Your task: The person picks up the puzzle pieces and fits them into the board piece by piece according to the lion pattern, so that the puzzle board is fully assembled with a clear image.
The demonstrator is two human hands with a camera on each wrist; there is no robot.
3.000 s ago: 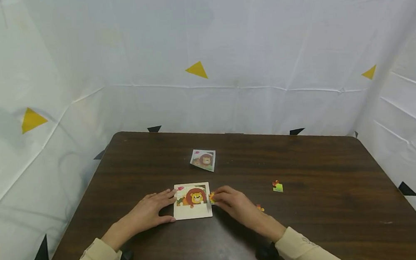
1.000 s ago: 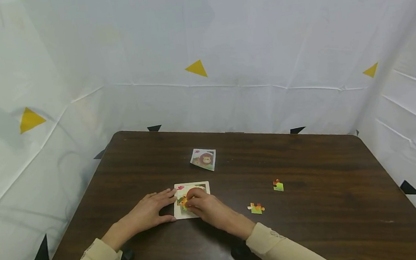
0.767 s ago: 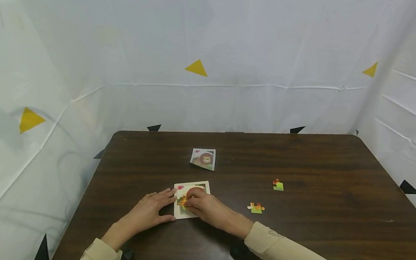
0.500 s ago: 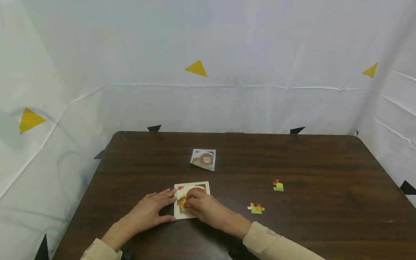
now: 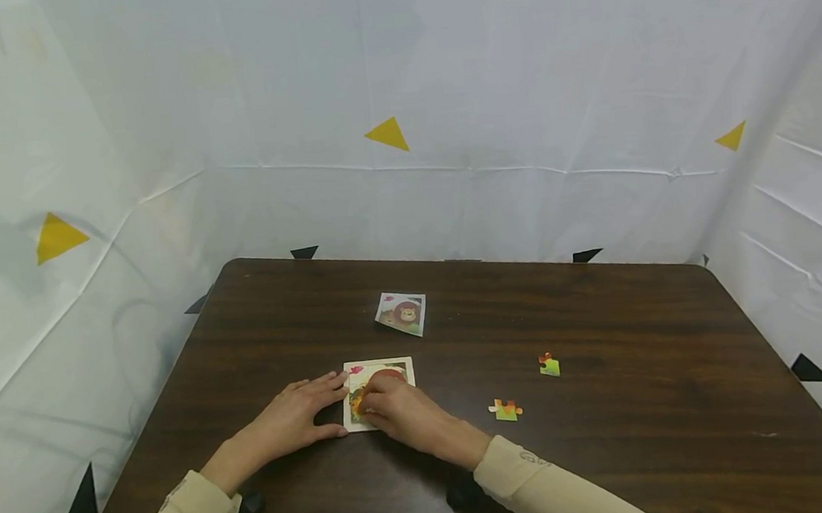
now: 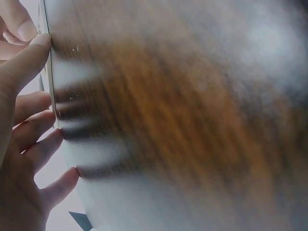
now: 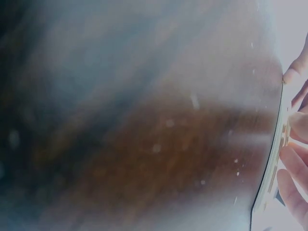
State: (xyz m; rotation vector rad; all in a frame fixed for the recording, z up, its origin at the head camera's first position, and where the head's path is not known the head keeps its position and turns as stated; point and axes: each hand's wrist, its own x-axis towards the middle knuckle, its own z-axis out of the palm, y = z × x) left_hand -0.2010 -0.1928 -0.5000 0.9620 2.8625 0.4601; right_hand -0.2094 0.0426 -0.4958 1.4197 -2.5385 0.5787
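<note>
A pale-rimmed jigsaw board point(image 5: 380, 362) showing a lion picture lies on the dark wooden table. Along its left side rests my left hand point(image 5: 296, 416), fingers spread, with fingertips and thumb at the board's edge. My right hand point(image 5: 407, 414) reaches over the board and pinches a jigsaw piece point(image 5: 356, 410) low down at the lower left of the picture; the fingers hide most of it. In the left wrist view, the left hand's fingers point(image 6: 41, 149) touch the tabletop beside the board. The right wrist view has the right fingertips point(image 7: 288, 156) right at the board's surface.
Two loose jigsaw pieces lie right of the board: a yellow-green one with orange point(image 5: 506, 411) nearer, a green one with a red top point(image 5: 550, 366) farther off. Behind the board is a printed lion picture card point(image 5: 402, 313) with a curled corner. White sheeting point(image 5: 512, 73) surrounds the table.
My right hand has carried the piece from the board's right edge to its lower left, then shifted slightly left, uncovering the nearer loose piece. The left hand has stayed in place.
</note>
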